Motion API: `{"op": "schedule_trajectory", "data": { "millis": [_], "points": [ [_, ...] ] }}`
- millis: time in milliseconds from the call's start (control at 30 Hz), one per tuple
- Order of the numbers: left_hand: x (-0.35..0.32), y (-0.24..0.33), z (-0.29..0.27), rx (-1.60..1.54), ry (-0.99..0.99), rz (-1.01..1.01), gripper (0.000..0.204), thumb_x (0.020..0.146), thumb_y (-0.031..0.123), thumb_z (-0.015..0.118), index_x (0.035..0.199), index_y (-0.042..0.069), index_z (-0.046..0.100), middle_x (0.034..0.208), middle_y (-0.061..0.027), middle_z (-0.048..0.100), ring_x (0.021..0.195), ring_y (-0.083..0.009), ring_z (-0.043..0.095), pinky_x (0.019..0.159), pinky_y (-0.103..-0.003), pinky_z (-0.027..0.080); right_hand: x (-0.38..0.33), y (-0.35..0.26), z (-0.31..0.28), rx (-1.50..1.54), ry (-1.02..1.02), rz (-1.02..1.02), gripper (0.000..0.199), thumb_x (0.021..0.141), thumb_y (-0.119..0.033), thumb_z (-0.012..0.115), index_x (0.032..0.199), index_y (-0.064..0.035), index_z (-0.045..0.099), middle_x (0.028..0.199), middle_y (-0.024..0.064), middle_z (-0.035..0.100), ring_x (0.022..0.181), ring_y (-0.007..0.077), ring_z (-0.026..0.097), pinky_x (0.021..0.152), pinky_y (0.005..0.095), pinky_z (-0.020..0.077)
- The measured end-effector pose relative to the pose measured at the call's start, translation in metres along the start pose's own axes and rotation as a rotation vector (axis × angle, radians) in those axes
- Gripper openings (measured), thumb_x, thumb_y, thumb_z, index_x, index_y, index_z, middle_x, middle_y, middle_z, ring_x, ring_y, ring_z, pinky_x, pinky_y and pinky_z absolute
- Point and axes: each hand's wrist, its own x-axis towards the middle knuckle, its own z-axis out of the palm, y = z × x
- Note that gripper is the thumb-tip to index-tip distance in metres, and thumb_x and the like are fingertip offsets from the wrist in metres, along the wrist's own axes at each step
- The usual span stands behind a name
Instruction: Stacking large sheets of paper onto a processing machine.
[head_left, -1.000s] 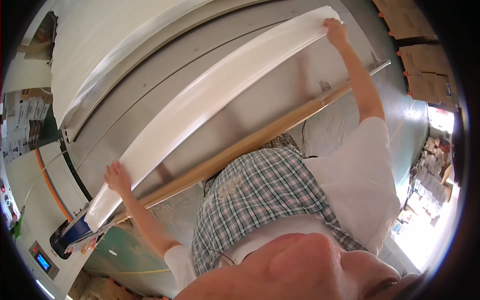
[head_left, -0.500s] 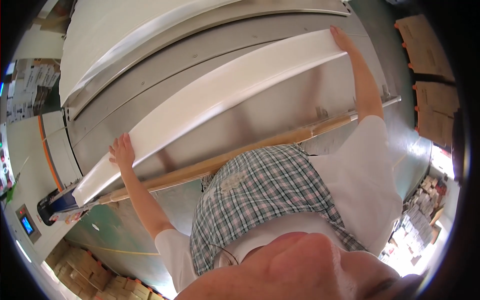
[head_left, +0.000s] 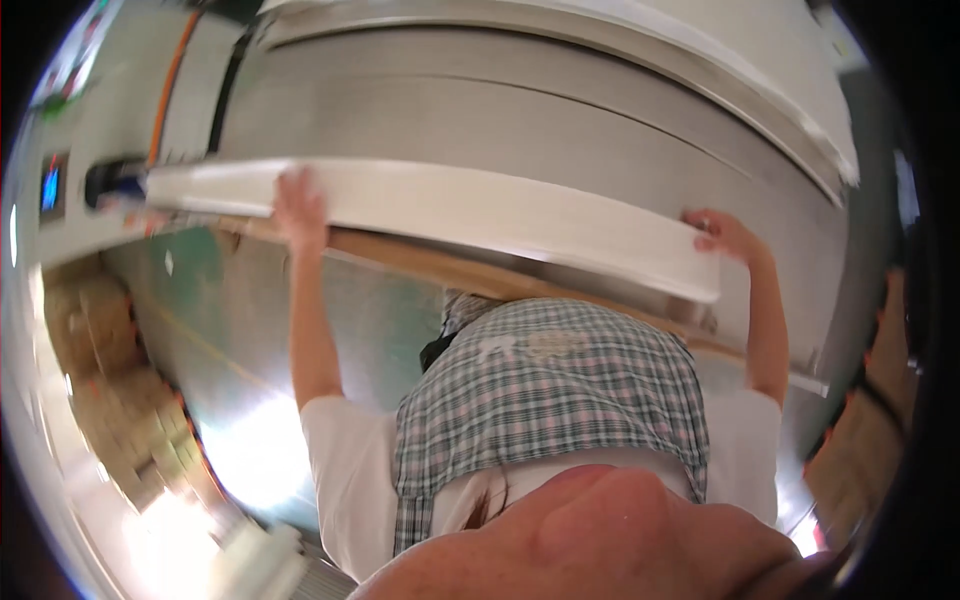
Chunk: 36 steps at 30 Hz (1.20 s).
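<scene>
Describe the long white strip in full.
The long white strip looks smooth and pale, perhaps sheet or fabric; blur hides finer detail. It runs across the view over a grey metal surface, bowed in the picture, its right end lower. The left hand is on it toward its left end, the right hand at its right end. Whether it rests flat is unclear.

No writing or numbers can be read. Well to the left of the left hand (head_left: 301, 208), a small blue-lit screen (head_left: 50, 188) on a pale machine (head_left: 115, 125) is too blurred to make out.
</scene>
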Motion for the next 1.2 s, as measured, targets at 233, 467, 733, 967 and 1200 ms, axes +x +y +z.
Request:
{"op": "schedule_trajectory", "data": {
  "millis": [233,467,733,967,1200],
  "points": [
    [-0.036,0.031,0.008,1.356,0.155,0.579,0.032,0.085,0.025,0.050,0.115,0.017,0.058,0.128,-0.0105,0.046,0.124,-0.0258,0.038,0.105,-0.049,0.017,0.075,-0.112,0.107,-0.021,-0.266,-0.104,0.059,0.070,-0.036,0.071,0.113,-0.0018,0.052,0.091,0.0046,0.059,0.078,0.0118,0.053,0.067,0.0259,0.0431],
    [-0.030,0.030,0.002,1.306,0.232,0.607,0.027,0.082,0.026,0.055,0.106,0.015,0.062,0.121,-0.0118,0.052,0.119,-0.0275,0.042,0.102,-0.050,0.023,0.129,-0.202,0.180,-0.128,-0.284,-0.159,0.046,0.081,-0.037,0.058,0.108,0.0003,0.054,0.084,0.0060,0.059,0.070,0.0111,0.055,0.054,0.0236,0.0467],
    [-0.028,0.033,-0.002,1.247,0.189,0.639,0.029,0.075,0.027,0.061,0.100,0.014,0.062,0.117,-0.0115,0.054,0.116,-0.0264,0.045,0.102,-0.049,0.025,0.183,-0.250,0.231,-0.137,-0.254,-0.233,0.038,0.085,-0.038,0.052,0.091,-0.0003,0.056,0.070,0.0060,0.057,0.054,0.0124,0.056,0.045,0.0241,0.0463],
    [-0.027,0.054,-0.006,1.263,0.045,0.602,0.035,0.079,0.034,0.058,0.105,0.011,0.060,0.122,-0.0178,0.048,0.120,-0.0309,0.040,0.103,-0.049,0.023,0.210,-0.305,0.271,-0.143,-0.232,-0.223,0.043,0.083,-0.041,0.056,0.089,0.0015,0.057,0.071,0.0072,0.058,0.057,0.0130,0.056,0.051,0.0253,0.0482],
    [-0.003,0.074,-0.063,1.275,-0.077,0.573,0.048,0.077,0.043,0.058,0.110,0.008,0.057,0.121,-0.0222,0.045,0.120,-0.0356,0.036,0.101,-0.053,0.022,0.234,-0.349,0.305,-0.276,-0.188,-0.218,0.042,0.081,-0.038,0.058,0.090,0.0025,0.058,0.076,0.0096,0.060,0.066,0.0154,0.056,0.062,0.0282,0.0483]
  ]
}}
